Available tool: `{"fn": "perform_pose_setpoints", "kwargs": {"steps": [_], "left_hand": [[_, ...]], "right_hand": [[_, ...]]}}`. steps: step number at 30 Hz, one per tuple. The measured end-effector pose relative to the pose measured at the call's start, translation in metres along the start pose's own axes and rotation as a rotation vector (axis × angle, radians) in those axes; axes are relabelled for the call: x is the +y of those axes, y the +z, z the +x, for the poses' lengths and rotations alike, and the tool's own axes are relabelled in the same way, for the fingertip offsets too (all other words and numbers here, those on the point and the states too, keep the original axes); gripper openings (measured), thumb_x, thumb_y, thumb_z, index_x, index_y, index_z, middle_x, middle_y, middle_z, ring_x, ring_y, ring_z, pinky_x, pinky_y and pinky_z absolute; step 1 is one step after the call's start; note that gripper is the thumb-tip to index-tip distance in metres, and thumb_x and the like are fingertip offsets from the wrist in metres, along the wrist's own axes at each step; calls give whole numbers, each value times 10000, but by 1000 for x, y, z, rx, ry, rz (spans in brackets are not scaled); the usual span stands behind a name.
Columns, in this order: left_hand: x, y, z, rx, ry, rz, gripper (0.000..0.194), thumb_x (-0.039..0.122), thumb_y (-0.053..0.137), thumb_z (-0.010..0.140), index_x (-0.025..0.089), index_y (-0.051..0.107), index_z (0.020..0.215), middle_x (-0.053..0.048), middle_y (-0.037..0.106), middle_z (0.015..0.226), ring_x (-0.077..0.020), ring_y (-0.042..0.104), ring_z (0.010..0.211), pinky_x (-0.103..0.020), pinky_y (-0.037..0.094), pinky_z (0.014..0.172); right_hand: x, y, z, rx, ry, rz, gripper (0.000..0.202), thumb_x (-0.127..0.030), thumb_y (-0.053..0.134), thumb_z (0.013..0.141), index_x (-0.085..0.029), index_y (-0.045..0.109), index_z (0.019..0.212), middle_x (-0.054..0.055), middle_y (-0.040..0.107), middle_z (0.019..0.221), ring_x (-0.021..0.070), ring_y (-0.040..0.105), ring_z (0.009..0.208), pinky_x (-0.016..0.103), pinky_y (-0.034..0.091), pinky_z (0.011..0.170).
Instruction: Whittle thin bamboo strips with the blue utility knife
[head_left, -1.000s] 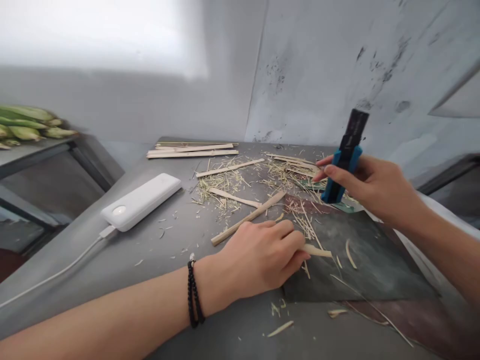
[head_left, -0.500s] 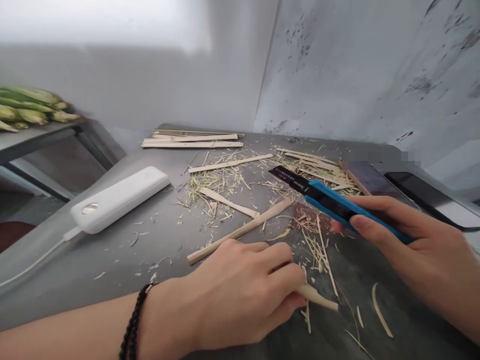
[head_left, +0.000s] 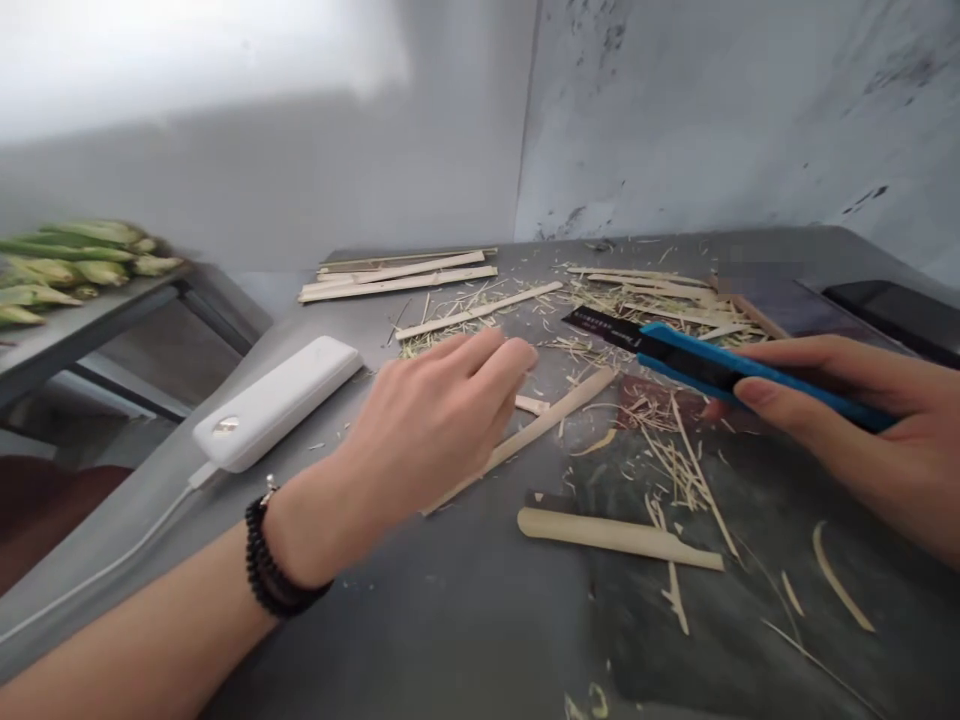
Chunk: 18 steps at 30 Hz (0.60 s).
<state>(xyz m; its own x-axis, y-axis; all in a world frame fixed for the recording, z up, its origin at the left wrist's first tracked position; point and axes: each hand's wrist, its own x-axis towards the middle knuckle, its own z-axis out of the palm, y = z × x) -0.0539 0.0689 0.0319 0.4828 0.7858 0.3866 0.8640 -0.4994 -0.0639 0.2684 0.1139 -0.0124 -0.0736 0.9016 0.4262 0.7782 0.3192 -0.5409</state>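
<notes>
My right hand [head_left: 840,400] is closed round the blue handle of a utility knife [head_left: 720,365], its dark blade extended and pointing left. My left hand [head_left: 442,420], with a black beaded bracelet at the wrist, is over the wood pieces left of centre. Its fingers are bent and held together; the fingertips are hidden. Below it, a long wooden stick [head_left: 555,425] lies slantwise, partly covered. A short carved strip [head_left: 532,404] shows just one end beside the hand. A smooth wooden piece with a narrowed end [head_left: 619,535] lies on the dark mat [head_left: 750,640], touched by neither hand.
Wooden strips [head_left: 405,275] lie stacked at the back, and more thin strips [head_left: 660,290] lie at back right among shavings [head_left: 675,460]. A white power bank [head_left: 277,400] with a cable is at left. Phones [head_left: 896,310] lie at right. Corn cobs [head_left: 90,260] rest on a side table.
My left hand has let go of the smooth wooden piece, which now lies on the mat, and has moved up and left. My right hand still holds the knife; the view has shifted slightly.
</notes>
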Motion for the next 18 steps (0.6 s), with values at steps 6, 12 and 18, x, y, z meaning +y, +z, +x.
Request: {"fn": "perform_pose_setpoints", "kwargs": {"steps": [6, 12, 18], "left_hand": [[2, 3, 0, -291, 107, 42, 319, 485, 505, 1078, 227, 531, 894, -3, 643, 835, -225, 623, 767, -337, 240, 549], [8, 0, -2, -419, -32, 17, 221, 358, 424, 1091, 235, 496, 922, -4, 649, 859, -224, 644, 737, -331, 254, 568], [4, -3, 5, -471, -130, 112, 280, 320, 284, 1115, 234, 472, 926, -19, 631, 740, -224, 612, 628, -331, 183, 552]], "right_hand": [[-17, 1, 2, -91, -42, 67, 409, -723, 645, 845, -368, 784, 993, -26, 778, 749, 185, 599, 509, 290, 396, 427], [-10, 4, 6, -70, -60, 66, 397, -715, 647, 850, -377, 797, 991, -39, 772, 745, 175, 592, 492, 283, 402, 427], [-9, 5, 6, -56, -106, 149, 368, -696, 617, 889, -398, 792, 1016, -32, 797, 859, 221, 685, 622, 312, 416, 437]]}}
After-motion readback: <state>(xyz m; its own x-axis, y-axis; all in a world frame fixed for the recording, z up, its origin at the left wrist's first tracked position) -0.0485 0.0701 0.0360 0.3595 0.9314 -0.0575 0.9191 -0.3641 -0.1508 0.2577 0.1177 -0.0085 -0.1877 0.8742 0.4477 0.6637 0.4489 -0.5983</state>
